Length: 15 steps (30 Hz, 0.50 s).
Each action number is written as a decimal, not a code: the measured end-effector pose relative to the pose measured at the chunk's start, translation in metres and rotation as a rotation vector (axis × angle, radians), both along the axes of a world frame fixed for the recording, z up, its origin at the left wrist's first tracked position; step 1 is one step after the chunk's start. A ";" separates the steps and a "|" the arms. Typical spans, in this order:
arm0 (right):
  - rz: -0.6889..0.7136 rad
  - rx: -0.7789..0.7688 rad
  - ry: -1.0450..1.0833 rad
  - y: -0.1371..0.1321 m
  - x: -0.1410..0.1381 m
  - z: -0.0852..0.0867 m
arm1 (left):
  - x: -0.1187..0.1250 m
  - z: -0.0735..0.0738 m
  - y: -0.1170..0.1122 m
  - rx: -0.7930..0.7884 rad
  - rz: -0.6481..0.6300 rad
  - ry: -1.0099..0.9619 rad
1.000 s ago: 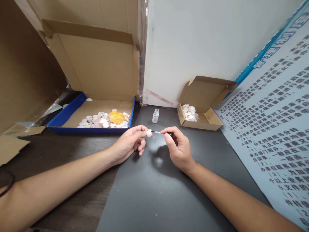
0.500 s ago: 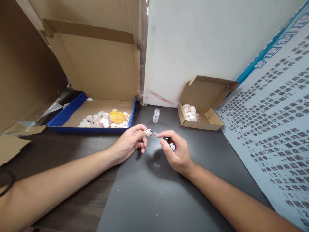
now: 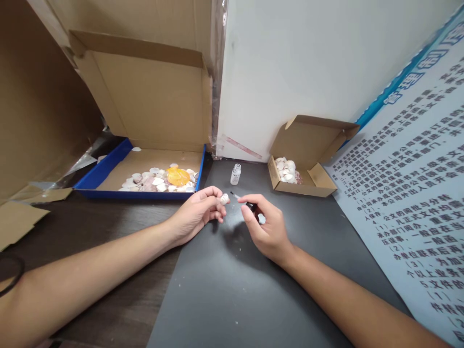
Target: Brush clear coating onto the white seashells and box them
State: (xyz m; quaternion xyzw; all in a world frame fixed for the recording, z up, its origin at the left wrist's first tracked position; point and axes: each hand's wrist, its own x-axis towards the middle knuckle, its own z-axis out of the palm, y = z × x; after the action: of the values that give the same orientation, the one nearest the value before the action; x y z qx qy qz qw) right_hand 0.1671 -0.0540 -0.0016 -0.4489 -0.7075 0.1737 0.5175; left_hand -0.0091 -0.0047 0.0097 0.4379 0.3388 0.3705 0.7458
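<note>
My left hand (image 3: 195,215) pinches a small white shell (image 3: 224,198) between thumb and fingers, just above the dark mat (image 3: 232,290). My right hand (image 3: 263,224) holds a thin brush with a black cap (image 3: 242,201), its tip a little to the right of the shell and not touching it. A small clear bottle (image 3: 235,174) stands open on the mat just behind both hands.
A blue-edged cardboard box (image 3: 108,166) at the left holds several shells and an orange one (image 3: 177,176). A small cardboard box (image 3: 315,181) at the right holds more shells. A printed poster (image 3: 416,193) leans at the right; a white wall stands behind.
The brush tip has pulled slightly away from the shell. My right hand has shifted a little lower and toward me; my left hand has turned the shell slightly.
</note>
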 end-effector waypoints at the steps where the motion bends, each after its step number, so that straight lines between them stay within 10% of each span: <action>1: -0.019 0.005 0.016 0.000 0.000 0.000 | 0.000 0.000 0.000 -0.006 -0.007 0.007; 15: 0.042 -0.020 -0.007 -0.001 -0.001 0.001 | -0.002 0.002 -0.001 -0.019 -0.012 -0.009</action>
State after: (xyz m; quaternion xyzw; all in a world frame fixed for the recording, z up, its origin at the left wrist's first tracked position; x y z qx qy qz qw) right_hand 0.1665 -0.0552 -0.0007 -0.4398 -0.7168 0.1900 0.5067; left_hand -0.0107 -0.0058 0.0118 0.4309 0.3362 0.3648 0.7538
